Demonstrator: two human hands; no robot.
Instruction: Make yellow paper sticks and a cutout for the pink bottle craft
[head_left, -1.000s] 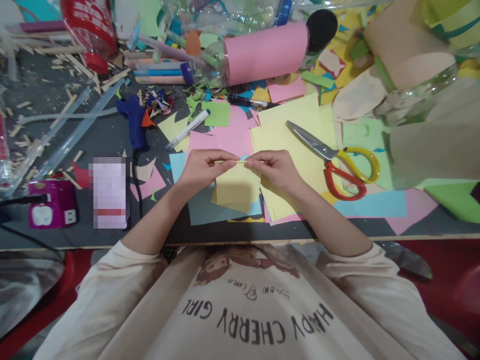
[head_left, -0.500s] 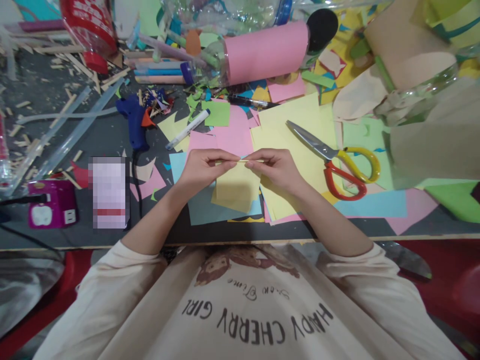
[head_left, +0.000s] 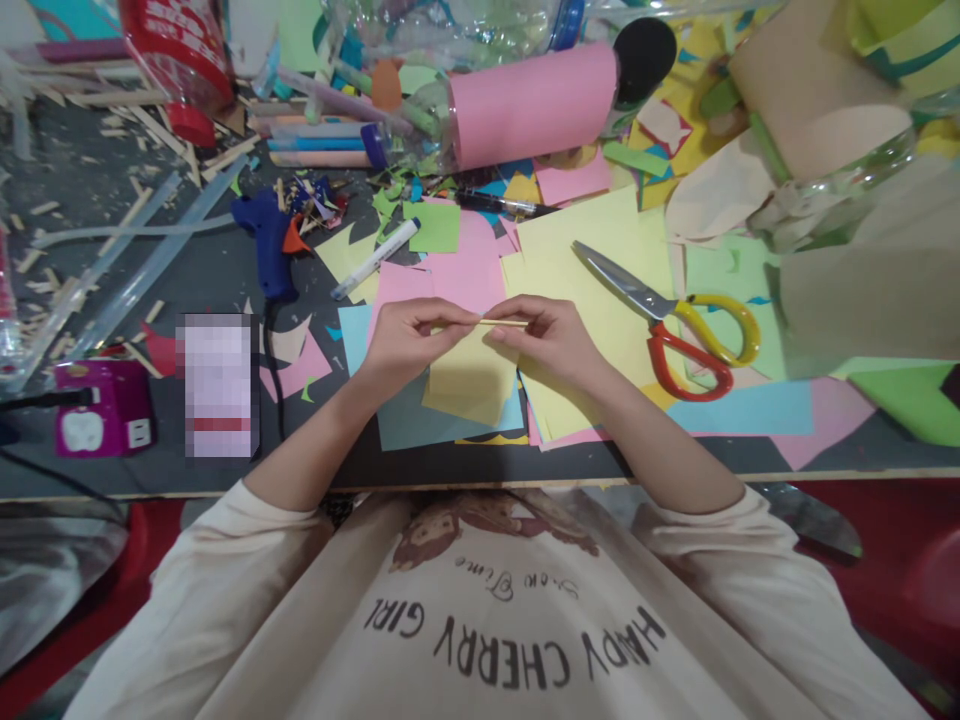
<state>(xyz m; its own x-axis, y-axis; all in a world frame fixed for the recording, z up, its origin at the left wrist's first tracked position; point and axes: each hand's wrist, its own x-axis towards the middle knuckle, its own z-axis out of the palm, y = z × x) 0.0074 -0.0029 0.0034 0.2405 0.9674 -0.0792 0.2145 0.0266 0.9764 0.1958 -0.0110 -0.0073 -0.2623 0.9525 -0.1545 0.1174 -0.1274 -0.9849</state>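
Observation:
A small sheet of yellow paper (head_left: 469, 385) hangs between my hands, with a narrow pale roll or fold along its top edge. My left hand (head_left: 412, 335) pinches that edge between thumb and fingertips. On the other side, my right hand (head_left: 551, 335) has its fingers closed around the edge, its thumb a little lower, so that a short stretch of the roll shows. Beneath lie a light blue sheet (head_left: 405, 420) and a stack of larger yellow sheets (head_left: 592, 370). Scissors (head_left: 652, 300) with yellow and red handles rest on the stack, right of my right hand.
A blue glue gun (head_left: 266, 240) and a white marker (head_left: 375, 260) lie to the left. Behind my hands is a pink-wrapped bottle (head_left: 532, 105). A purple box (head_left: 105, 410) stands near the left front edge. Paper scraps and stick pieces litter the table.
My right thumb has shifted slightly down off the rolled edge, baring more of it. My left hand stays nearly in place, and the sheet has moved slightly left.

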